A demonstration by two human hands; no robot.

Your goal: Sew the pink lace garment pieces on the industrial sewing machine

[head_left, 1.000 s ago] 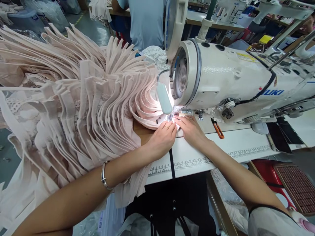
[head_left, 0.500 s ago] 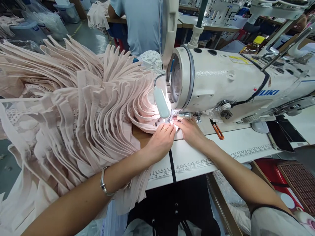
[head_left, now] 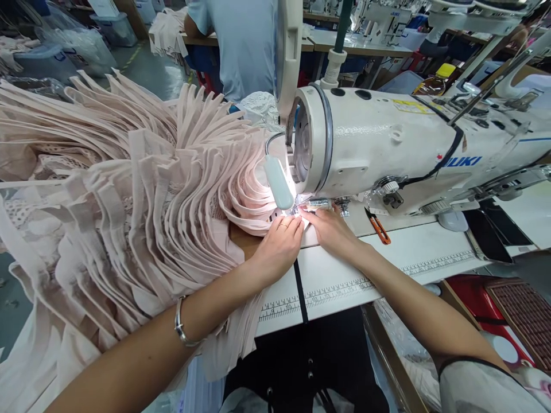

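A white sewing machine [head_left: 365,137] fills the right of the head view, its small lamp [head_left: 279,183] lighting the needle area. My left hand [head_left: 280,244] lies just in front of the needle, fingers together and pressed down on pale pink fabric [head_left: 253,221]. From the right, my right hand [head_left: 329,229] reaches to the same spot, fingers closed on the fabric's edge beside the presser foot. Glare and my fingers hide the exact grip. A large heap of pale pink garments with straps [head_left: 172,206] spreads leftward from the needle.
Orange-handled thread snips [head_left: 379,226] lie right of my right hand. A printed ruler [head_left: 336,293] runs along the table's front edge. A dark phone-like slab [head_left: 488,235] lies farther right. A person in a blue shirt [head_left: 245,46] sits ahead, near plastic bins [head_left: 114,26].
The whole view has shifted slightly. Both hands stay at the needle on the fabric, with hardly any visible movement against the machine.
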